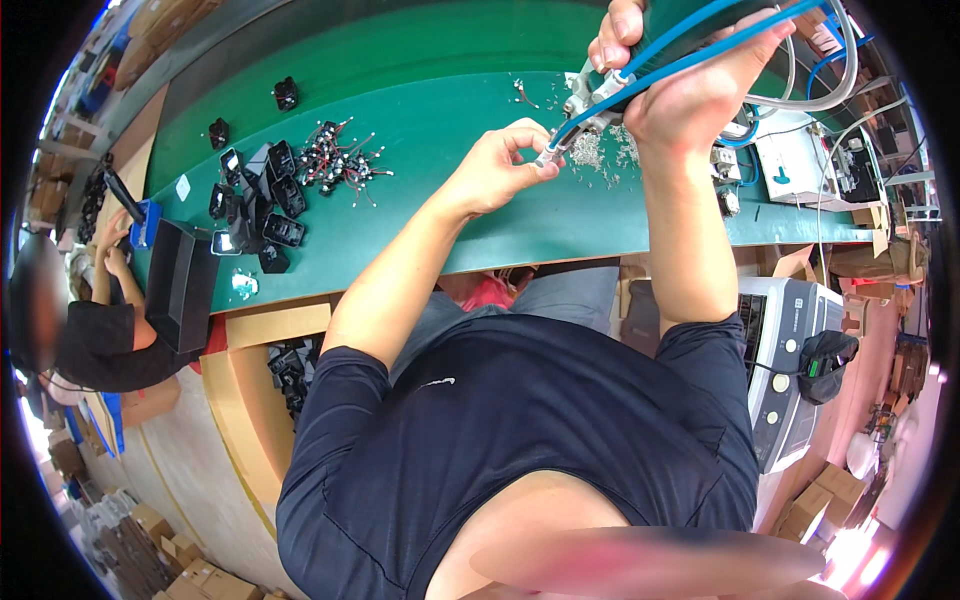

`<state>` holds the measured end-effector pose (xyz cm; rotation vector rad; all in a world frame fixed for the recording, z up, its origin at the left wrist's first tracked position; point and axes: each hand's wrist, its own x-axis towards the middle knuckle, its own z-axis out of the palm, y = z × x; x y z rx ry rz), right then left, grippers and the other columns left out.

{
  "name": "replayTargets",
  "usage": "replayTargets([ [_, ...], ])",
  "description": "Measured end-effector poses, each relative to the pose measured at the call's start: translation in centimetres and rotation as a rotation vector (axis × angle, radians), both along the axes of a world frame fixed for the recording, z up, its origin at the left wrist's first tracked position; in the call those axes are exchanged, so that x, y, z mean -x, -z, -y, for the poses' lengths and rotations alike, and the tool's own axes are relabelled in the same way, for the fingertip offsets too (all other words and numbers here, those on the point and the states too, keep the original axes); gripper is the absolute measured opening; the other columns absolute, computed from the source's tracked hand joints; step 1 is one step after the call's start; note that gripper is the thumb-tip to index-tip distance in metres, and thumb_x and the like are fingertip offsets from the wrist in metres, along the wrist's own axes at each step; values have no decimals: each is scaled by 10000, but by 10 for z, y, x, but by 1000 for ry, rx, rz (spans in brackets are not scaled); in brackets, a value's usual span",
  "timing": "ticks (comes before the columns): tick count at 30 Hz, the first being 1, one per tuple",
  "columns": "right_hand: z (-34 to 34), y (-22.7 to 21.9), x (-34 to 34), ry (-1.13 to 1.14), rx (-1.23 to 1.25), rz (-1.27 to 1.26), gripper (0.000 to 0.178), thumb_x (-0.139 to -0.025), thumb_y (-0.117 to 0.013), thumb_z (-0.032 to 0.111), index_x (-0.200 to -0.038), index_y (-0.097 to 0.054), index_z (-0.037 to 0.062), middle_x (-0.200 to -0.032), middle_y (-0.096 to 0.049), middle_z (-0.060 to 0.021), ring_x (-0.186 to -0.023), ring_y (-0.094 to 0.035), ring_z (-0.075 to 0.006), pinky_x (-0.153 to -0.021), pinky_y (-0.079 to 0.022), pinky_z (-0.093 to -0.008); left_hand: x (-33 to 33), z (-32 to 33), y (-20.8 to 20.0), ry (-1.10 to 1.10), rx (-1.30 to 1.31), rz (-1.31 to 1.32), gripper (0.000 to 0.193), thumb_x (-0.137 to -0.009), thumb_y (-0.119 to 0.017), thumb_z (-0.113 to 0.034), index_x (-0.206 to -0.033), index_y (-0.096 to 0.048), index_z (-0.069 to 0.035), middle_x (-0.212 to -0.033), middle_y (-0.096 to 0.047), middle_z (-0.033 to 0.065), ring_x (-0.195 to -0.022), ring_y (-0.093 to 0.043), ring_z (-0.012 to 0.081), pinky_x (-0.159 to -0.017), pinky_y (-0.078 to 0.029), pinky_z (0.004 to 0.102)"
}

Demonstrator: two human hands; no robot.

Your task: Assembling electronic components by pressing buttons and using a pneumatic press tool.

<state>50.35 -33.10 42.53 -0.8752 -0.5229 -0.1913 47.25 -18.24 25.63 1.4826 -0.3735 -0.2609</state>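
Metal tool (606,88) above worktop (560,230), at 1 o'clock. Right hand (685,105) grasping it; left hand (497,170) pinching its tip, details too small for me. Step, I judge: positioning. Next move probably calls for steady alignment.

We see a green bench top (440,120) carrying a heap of black plastic cases (262,200), our landmark. Just right of the heap lies a tangle of small wired parts (335,160); beyond it sit two loose black pieces (286,93). A pale square (183,187) lies to its left. Well off to its right, we find scattered small silvery pieces (588,155), and farther right, a white box-shaped device (787,168).
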Motion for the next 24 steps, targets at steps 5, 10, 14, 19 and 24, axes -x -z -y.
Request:
replayTargets([
  [5, 3, 0, 1, 36, 65, 23, 876, -988, -243, 807, -1109, -554, -2, -610, -543, -74, -463, -535, -171, -439, -467, -275, 4, -5, 7, 12, 40, 111, 119, -864, -812, -175, -952, -775, -105, -1080, -628, -44, -938, -556, 81, -747, -385, 249],
  [10, 4, -1, 2, 35, 74, 21, 862, -997, -240, 795, -1105, -554, -1, -605, -541, -75, -457, -534, -173, -440, -467, -277, 4, -5, 7, 47, 119, 90, 157, -889, -813, -207, -991, -781, -92, -1104, -619, -13, -1000, -566, 110, -815, -422, 265],
  [14, 6, -2, 1, 67, 122, 55, 860, -1000, -234, 791, -1102, -556, 0, -603, -541, -76, -457, -535, -176, -440, -468, -279, 2, -4, 7, 74, 178, 39, 151, -920, -782, -164, -1033, -781, -66, -1111, -613, 20, -1047, -580, 147, -915, -462, 291],
  [19, 7, -4, 3, 59, 98, 6, 861, -999, -238, 789, -1106, -560, -3, -608, -547, -81, -460, -542, -181, -440, -469, -283, 0, -6, -1, 99, 38, 153, 109, -938, -753, -131, -1021, -771, -64, -1106, -620, 24, -1085, -589, 163, -980, -477, 317],
  [24, 11, 3, -2, -24, 119, 24, 934, -972, -226, 826, -1153, -567, -24, -631, -569, -89, -477, -560, -187, -456, -484, -286, -5, -10, -6, 125, -141, 328, 192, -911, -783, -164, -1076, -749, -74, -1163, -608, 39, -1145, -580, 180, -1018, -464, 335],
])
